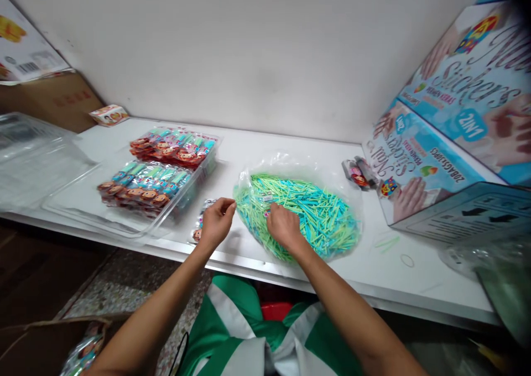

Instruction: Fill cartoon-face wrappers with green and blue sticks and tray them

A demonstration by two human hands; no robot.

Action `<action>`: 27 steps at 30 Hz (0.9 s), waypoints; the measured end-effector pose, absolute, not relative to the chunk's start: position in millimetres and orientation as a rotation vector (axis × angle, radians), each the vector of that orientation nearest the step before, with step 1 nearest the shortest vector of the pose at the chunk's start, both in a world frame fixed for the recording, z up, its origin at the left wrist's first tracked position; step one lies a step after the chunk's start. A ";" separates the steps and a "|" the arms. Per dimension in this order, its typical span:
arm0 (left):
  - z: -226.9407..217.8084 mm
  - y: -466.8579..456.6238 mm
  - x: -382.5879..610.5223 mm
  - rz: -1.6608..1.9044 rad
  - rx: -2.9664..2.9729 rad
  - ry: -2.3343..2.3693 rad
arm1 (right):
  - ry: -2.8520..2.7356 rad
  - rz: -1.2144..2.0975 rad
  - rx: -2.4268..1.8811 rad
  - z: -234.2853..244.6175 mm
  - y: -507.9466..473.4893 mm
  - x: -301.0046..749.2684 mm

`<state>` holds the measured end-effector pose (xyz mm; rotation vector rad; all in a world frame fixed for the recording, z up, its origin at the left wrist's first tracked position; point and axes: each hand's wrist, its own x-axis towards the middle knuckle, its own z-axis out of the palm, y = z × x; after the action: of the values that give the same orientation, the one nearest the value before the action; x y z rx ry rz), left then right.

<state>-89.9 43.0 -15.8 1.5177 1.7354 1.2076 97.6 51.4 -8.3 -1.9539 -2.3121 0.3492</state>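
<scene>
A clear plastic bag [298, 168] full of thin green and blue sticks [319, 215] lies on the white table [265, 149]. My right hand [282, 225] rests on the pile near its left side, fingers curled into the sticks. My left hand [217, 219] is just left of the bag, thumb and fingers pinched together at the bag's edge; what they pinch is too small to name. Under that hand lies a small packet with a cartoon face [199, 232].
A clear tray [124, 221] at the left holds two rows of packed cartoon-face items [145, 185]. Blue sticker boxes [456, 121] stand at the right, with small packets [359, 174] beside them. Cardboard boxes [50, 102] and an empty clear tray [33, 155] sit far left.
</scene>
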 end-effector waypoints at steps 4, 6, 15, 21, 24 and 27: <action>-10.4 46.0 -61.7 1.258 1.298 1.430 | -2.222 0.369 -2.002 -12.4 52.8 114.7; -5.8 48.9 -46.3 1.265 1.220 1.325 | -2.171 0.366 -2.013 -14.4 53.4 115.2; -14.6 60.1 -22.1 1.235 1.124 1.286 | -1.998 0.371 -2.036 -29.6 58.8 121.2; -27.1 65.2 -26.0 1.197 1.131 1.332 | -1.699 0.817 -1.779 -39.8 69.0 139.3; -18.6 64.7 -24.8 1.299 1.087 1.349 | -1.542 1.021 -1.549 -36.0 71.2 152.7; -3.6 61.2 -18.4 1.319 0.985 1.263 | -1.430 1.178 -1.376 -25.6 61.8 159.2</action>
<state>-18.4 61.2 -3.6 0.9853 1.2628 1.3187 159.2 61.8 -25.6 -1.3758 -1.4301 1.1778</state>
